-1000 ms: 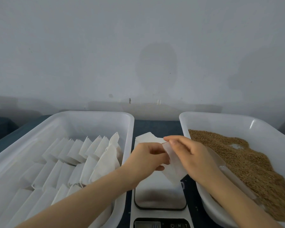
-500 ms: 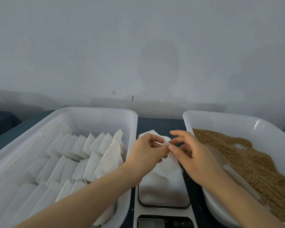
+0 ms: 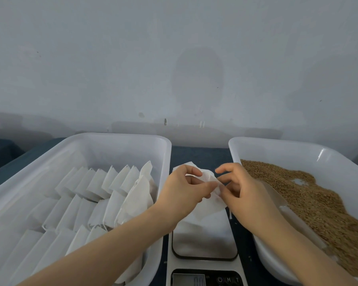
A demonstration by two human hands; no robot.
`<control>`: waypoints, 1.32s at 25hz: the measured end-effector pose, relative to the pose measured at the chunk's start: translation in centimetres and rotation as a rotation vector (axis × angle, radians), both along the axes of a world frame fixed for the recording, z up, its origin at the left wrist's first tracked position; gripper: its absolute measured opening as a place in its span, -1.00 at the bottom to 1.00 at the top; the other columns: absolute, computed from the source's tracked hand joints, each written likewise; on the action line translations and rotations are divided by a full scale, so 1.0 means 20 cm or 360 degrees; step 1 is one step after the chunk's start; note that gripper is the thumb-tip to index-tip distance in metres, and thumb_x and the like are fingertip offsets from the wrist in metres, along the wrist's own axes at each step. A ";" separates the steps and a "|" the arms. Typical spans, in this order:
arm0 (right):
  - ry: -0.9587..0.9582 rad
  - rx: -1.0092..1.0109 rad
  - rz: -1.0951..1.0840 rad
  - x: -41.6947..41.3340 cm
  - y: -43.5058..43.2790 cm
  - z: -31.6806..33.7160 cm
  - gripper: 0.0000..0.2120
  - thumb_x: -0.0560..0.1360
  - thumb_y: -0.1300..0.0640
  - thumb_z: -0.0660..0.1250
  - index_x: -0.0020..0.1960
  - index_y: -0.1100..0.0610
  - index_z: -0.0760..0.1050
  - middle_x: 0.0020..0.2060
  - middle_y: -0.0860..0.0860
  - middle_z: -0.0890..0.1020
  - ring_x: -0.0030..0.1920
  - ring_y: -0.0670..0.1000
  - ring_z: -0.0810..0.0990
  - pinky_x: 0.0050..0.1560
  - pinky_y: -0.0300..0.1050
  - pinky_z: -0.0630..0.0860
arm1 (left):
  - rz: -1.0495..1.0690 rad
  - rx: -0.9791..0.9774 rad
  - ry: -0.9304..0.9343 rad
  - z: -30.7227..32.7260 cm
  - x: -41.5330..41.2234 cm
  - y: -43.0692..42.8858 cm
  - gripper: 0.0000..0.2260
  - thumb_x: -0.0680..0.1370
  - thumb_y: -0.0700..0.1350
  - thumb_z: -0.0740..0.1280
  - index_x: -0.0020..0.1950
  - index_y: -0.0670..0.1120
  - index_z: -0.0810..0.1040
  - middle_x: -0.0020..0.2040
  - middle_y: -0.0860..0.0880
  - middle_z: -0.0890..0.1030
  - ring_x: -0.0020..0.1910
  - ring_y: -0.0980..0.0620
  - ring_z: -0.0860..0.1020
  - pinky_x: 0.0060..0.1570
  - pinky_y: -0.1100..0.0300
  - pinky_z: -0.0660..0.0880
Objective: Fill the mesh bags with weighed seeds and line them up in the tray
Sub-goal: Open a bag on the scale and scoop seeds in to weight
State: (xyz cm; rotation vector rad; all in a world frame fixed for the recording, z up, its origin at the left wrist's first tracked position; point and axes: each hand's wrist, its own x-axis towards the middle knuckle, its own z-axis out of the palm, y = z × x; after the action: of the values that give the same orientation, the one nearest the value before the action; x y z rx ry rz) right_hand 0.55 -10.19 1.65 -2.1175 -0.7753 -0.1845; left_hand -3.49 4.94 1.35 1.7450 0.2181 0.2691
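Note:
Both my hands hold one white mesh bag [image 3: 210, 203] above the scale [image 3: 205, 242]. My left hand [image 3: 184, 190] pinches its top edge from the left, and my right hand [image 3: 242, 193] pinches the same edge from the right. The bag hangs limp and looks empty. A white tray [image 3: 120, 141] on the left holds several filled white bags [image 3: 103, 184] standing in rows. On the right, a second white tray [image 3: 277, 147] holds brown seeds [image 3: 306, 199], with a clear scoop [image 3: 277, 201] lying at their near edge.
More white bag material [image 3: 186, 165] lies on the dark table behind my hands. The scale's display and buttons [image 3: 205, 278] are at the bottom edge. A pale wall stands close behind both trays.
The bag has been turned and dropped lower over the scale. My fingers have shifted to its top edge and are pulling it apart. The view has tilted slightly.

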 end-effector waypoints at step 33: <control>0.0611 0.0356 -0.0325 0.02 -0.07 0.08 -0.85 0.45 -0.01 0.39 -0.15 0.04 0.67 -0.16 0.17 0.67 -0.29 0.10 0.54 -0.25 -0.10 0.39 | 0.0381 0.0403 -0.0340 0.05 0.00 0.08 -0.76 0.54 -0.08 0.38 0.07 0.16 0.38 -0.10 0.24 0.54 -0.13 0.29 0.49 -0.16 0.52 0.36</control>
State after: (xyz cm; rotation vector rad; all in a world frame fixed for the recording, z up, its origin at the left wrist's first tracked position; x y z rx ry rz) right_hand 0.99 -11.58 3.32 -1.9344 -0.2978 0.0280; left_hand -3.40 6.51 2.39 1.9240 0.2452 0.6790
